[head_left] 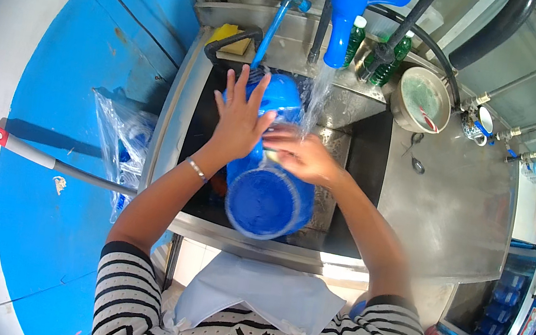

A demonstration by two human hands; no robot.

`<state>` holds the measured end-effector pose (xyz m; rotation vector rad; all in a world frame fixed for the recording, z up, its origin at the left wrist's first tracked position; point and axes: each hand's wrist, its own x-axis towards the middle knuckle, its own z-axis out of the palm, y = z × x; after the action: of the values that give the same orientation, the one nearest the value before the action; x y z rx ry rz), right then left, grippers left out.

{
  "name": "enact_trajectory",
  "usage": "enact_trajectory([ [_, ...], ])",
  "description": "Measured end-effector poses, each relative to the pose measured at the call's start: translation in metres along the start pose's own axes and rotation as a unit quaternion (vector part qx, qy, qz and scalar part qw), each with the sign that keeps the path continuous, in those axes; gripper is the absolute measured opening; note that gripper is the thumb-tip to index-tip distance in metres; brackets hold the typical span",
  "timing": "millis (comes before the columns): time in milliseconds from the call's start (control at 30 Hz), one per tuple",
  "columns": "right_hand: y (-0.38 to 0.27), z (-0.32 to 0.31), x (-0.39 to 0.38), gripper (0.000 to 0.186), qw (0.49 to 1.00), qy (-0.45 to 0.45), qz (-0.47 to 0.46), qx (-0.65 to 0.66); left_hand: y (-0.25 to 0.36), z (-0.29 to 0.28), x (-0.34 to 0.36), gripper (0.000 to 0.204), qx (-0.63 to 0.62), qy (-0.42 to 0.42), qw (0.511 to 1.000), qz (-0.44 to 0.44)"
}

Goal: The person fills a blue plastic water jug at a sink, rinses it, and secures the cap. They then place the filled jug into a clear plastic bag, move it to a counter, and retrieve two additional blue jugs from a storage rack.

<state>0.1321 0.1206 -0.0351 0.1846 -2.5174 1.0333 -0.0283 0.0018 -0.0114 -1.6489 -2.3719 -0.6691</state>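
Observation:
A large blue water jug [262, 203] lies in the steel sink [318, 207], its round base toward me. My left hand [237, 119] is spread on the jug's upper part, fingers stretched out and holding nothing. Across the jug's middle, my right hand [308, 158] presses a pale yellowish sponge [272, 156], mostly hidden under its fingers, which are slightly blurred. From the blue tap [340, 31], water streams down just behind the right hand.
Green bottles [383, 63] and a bowl of cloudy liquid [423, 97] stand behind and right of the sink. Two spoons [417, 164] lie on the steel counter [441, 223]. A yellow sponge [232, 41] sits at the far left corner; a grey handle [71, 169] juts in from the left.

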Motion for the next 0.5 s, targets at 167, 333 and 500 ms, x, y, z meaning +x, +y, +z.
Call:
enact_trajectory([
  [167, -0.019, 0.029, 0.039, 0.041, 0.982, 0.013, 0.068, -0.175, -0.016, 0.024, 0.027, 0.063, -0.196, -0.019, 0.975, -0.101],
  [333, 0.012, 0.115, -0.047, 0.062, 0.975, 0.139, 0.108, -0.135, -0.062, 0.025, 0.04, 0.051, -0.216, -0.146, 0.922, -0.286],
  [500, 0.139, 0.123, -0.104, 0.053, 0.818, 0.256, 0.512, -0.053, -0.073, 0.031, 0.039, 0.054, -0.21, -0.116, 0.92, -0.309],
])
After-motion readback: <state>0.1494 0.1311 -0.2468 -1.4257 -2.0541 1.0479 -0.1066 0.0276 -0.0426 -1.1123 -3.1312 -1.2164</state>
